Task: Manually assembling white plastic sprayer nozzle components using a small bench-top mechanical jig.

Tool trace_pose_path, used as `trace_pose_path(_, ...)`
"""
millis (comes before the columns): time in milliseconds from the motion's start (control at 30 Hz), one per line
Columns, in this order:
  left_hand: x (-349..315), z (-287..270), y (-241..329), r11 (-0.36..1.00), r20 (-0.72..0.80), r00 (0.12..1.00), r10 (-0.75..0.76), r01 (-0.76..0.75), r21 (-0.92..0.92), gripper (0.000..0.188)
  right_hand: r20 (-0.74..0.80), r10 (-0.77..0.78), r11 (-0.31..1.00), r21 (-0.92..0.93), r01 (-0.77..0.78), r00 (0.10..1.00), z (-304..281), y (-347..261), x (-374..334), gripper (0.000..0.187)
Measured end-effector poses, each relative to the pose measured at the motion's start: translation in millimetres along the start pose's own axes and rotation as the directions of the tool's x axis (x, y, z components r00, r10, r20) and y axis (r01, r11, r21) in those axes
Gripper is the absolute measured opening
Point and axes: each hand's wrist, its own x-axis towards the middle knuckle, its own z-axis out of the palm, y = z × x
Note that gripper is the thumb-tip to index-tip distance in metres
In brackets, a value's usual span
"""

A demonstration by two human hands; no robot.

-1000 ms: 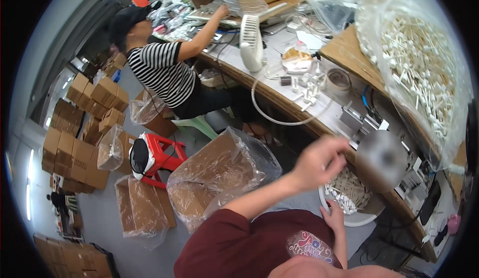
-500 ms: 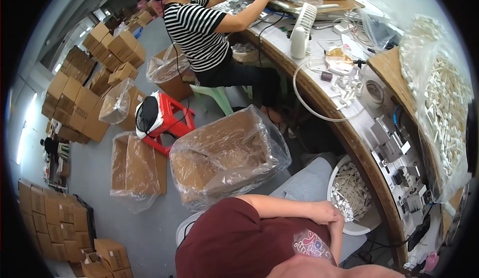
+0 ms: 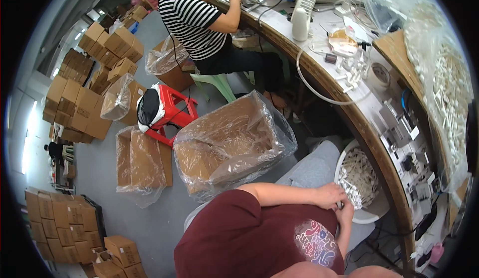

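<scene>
My left hand (image 3: 330,196) and my right hand (image 3: 345,212) meet in front of my maroon shirt, beside the near rim of a white tub (image 3: 368,220). Small white plastic pieces (image 3: 360,176) fill the tub in a loose heap. The fingers of both hands are bent and pressed close together. A small dark-grey bit shows between them, too little to name. My grey-clad leg (image 3: 314,164) lies against the tub's left side.
A curved workbench (image 3: 371,123) holds metal fixtures (image 3: 399,128), a white fan (image 3: 301,21) and a bagged heap of white pieces (image 3: 446,93). Plastic-lined cartons (image 3: 229,151) and a red stool (image 3: 174,111) stand left. A co-worker in stripes (image 3: 192,23) sits at the bench.
My hands have shifted slightly up and right, closer to the tub's pieces, and the fingers show more. The view has tilted a little. The co-worker's hands have moved left along the bench.
</scene>
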Motion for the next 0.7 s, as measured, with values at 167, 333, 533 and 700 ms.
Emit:
trace_pose_path(167,-2,-14,-1,0.999,0.003,0.999,-0.046,0.046,0.022,0.051,0.003,-0.043,0.999,-0.017,0.043,0.999,3,5,-1,0.051)
trace_pose_path(333,-2,-23,1,0.992,0.025,0.992,-0.121,0.121,0.022,0.052,0.019,-0.025,0.999,0.023,0.024,1.0,1,2,3,0.05)
trace_pose_path(533,8,-5,-12,0.943,0.119,0.992,-0.029,-0.013,0.333,0.039,0.03,-0.045,0.999,-0.016,0.045,0.999,1,12,2,0.054)
trace_pose_path(700,17,6,-26,0.916,0.237,0.971,0.013,-0.107,0.386,0.029,0.071,-0.022,1.0,0.014,0.021,0.997,-10,5,1,0.053)
